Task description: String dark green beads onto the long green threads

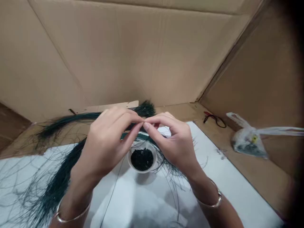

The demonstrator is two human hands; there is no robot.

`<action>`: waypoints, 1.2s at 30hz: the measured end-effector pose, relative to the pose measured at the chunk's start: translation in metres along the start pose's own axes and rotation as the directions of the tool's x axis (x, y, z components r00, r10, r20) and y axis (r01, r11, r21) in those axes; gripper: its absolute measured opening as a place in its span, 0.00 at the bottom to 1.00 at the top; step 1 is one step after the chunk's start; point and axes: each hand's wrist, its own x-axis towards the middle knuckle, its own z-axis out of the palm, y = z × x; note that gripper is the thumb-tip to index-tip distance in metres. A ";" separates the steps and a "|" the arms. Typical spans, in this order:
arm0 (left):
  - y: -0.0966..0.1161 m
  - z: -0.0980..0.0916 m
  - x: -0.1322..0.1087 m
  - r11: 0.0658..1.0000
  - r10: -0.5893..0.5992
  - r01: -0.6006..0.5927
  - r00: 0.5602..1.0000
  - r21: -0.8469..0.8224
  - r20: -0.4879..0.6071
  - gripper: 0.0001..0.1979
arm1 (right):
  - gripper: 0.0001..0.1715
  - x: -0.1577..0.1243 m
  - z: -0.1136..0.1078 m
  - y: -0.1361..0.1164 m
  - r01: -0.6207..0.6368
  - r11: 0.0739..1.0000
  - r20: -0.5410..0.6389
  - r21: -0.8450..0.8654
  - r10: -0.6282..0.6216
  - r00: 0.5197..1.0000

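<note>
Wrists: a thin bracelet [62, 220] on each, lower left and lower right of the frame; forearms come in from the bottom edge, angled inward so the fingertips meet mid-frame.
Loose strand: one thin dark strand [109, 199] on the white bench [237, 177], lower centre; can't tell if its upper end reaches the fingers.
Bowl: small white bowl [155, 157], centre, just below the fingertips in the frame. Probably put there for short reach, and so drops land close by.
Bowl contents: shiny black bits [142, 160], heaped inside; too small to tell their shape.
Hands: left hand [106, 139] and right hand [177, 142] tip to tip, thumb and forefinger of each pinched closed. Grip looks like one for something tiny; can't tell what's in it.
Near bunch: dark green strands [57, 180], fanned at lower left, curving behind the bowl to right of centre. Likely laid that way to keep strands within reach without covering the bowl.
Far bunch: second bundle [71, 119], left to centre, behind the hands; its brushy end [146, 109] looks gathered, perhaps to keep strands aligned.
Right side: dark cord [215, 118] and knotted plastic bag [248, 142], both off the white top.
Back: cardboard walls [142, 57].
</note>
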 end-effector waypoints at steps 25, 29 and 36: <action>-0.022 0.022 0.002 0.692 -0.180 0.578 0.718 -0.432 0.672 0.20 | 0.11 0.025 -0.017 0.032 -0.336 0.588 -0.002 0.735 0.498 0.867; -0.023 0.019 0.002 0.677 -0.238 0.595 0.734 -0.433 0.636 0.21 | 0.33 0.021 -0.009 0.029 -0.515 0.509 0.289 0.690 0.458 0.841; -0.023 0.018 0.000 0.672 -0.270 0.614 0.723 -0.414 0.636 0.20 | 0.28 0.020 -0.006 0.038 -0.466 0.602 0.213 0.649 0.445 0.870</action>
